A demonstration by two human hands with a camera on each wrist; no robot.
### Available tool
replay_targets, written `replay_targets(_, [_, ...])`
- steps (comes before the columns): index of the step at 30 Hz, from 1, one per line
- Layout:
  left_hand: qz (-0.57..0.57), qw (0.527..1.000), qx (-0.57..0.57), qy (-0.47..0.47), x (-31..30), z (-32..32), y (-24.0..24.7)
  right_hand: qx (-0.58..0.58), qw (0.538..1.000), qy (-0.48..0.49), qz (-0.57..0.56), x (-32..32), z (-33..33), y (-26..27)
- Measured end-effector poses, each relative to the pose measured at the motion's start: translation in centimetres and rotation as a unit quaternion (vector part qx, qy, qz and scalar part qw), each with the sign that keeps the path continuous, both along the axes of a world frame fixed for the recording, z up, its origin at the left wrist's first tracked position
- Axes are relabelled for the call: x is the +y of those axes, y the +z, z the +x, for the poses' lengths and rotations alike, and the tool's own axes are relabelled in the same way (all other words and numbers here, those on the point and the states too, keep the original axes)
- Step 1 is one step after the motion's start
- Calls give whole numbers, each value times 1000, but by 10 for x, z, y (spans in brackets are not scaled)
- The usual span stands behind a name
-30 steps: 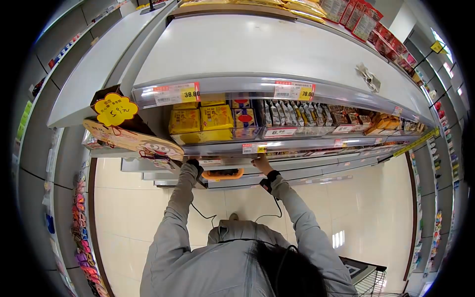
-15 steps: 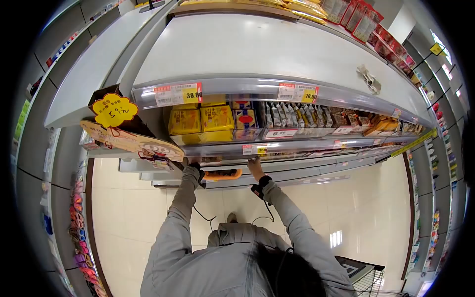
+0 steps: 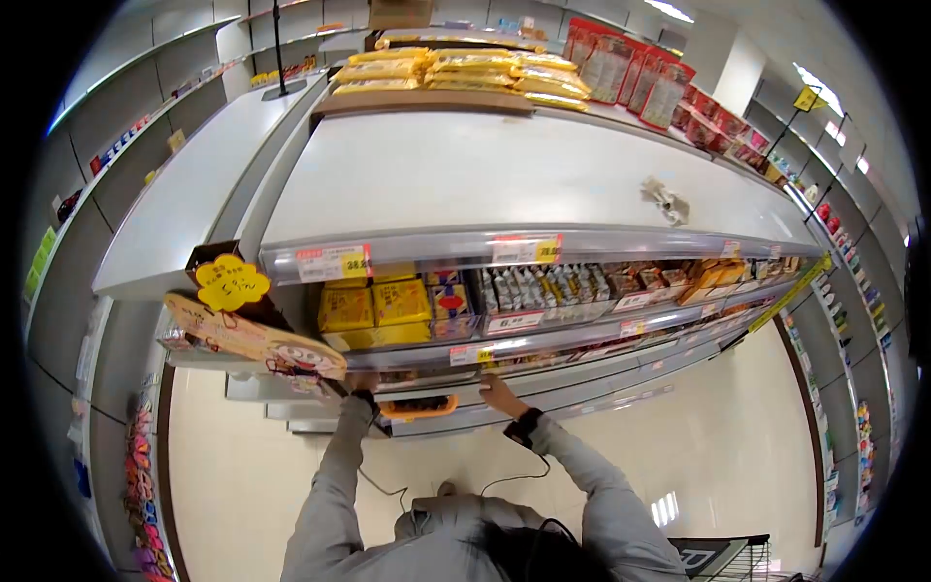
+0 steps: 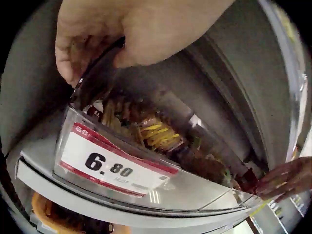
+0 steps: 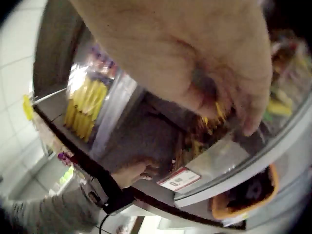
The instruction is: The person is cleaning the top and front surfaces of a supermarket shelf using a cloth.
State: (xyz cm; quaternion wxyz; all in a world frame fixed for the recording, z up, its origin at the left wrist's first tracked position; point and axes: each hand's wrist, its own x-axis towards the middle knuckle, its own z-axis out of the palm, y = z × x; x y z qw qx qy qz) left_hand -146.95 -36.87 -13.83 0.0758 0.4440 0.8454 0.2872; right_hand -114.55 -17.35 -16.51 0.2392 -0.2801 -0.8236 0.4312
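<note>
A clear plastic bin [image 4: 195,195] with a 6.80 price tag [image 4: 114,163] sits on a low shelf, holding wrapped snacks [image 4: 161,136] with yellow strips. My left hand [image 4: 141,29] grips its left side wall, thumb inside and fingers curled over the dark rim. At the bin's right front corner is my right hand [image 5: 195,58], its thumb and fingers bent around the end. The head view puts the left hand [image 3: 361,381] and right hand [image 3: 499,393] under the shelf lip, where their fingertips are mostly hidden.
Below the bin is an orange basket [image 3: 419,411] with dark contents. Yellow packs [image 3: 402,303] and small sachets [image 3: 543,288] fill the shelf above. A cardboard display [image 3: 252,335] stands close by the left hand. Behind the person on the right is a wire cart [image 3: 742,553].
The head view has tilted up, so the shelves appear lower. My right hand has shifted slightly left along the shelf front; the left hand stays beside the cardboard display.
</note>
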Motion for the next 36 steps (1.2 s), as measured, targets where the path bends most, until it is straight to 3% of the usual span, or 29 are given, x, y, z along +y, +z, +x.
replay_targets(2, [16,999,40,-7,7,1,-6,12,993,75,86,-10,41,61])
replay_targets(3, [21,997,71,-18,14,-1,-8,-25,996,79,37,-20,58,113])
replay_targets(4, [121,992,-13,33,5,23,16,-62,995,82,-14,-28,74,162])
replay_targets(6, [0,998,11,58,-2,36,42,-59,993,98,-2,-27,106,226])
replay_targets(8, [80,992,59,82,-14,52,39,-69,994,84,27,-28,128,307])
replay_targets(9, [115,985,41,126,-14,51,13,-28,996,66,46,-27,137,343])
replay_targets(10, [86,992,-21,93,-22,60,32,13,997,47,65,-25,147,377])
replay_targets(12, [32,999,44,-3,-43,81,53,44,992,-23,116,-19,168,440])
replay_targets(14, [102,989,-76,78,-49,100,55,61,965,-83,241,-1,186,491])
replay_targets(16, [121,992,-13,-35,-65,96,19,91,939,-142,300,35,203,521])
replay_targets(17, [121,991,-49,-15,-71,112,31,68,928,-156,332,53,208,537])
replay_targets(19, [118,989,-86,8,-86,138,47,44,916,-167,362,91,214,560])
replay_targets(21, [104,994,-9,23,-100,155,40,12,868,-122,481,139,211,563])
replay_targets(24, [99,989,-82,69,-114,169,33,-26,896,-73,437,185,198,558])
replay_targets(26, [116,988,-63,83,-122,177,28,-44,879,-42,472,204,190,552])
replay_targets(28, [112,992,41,33,-130,186,35,-96,889,-8,449,211,175,550])
replay_targets(29, [119,987,-36,104,-130,194,37,-132,906,19,401,213,175,551])
replay_targets(33, [107,988,-14,109,-144,200,26,-106,898,56,423,241,168,527])
replay_targets(36, [133,976,-79,151,-152,203,9,-62,908,59,409,242,165,523])
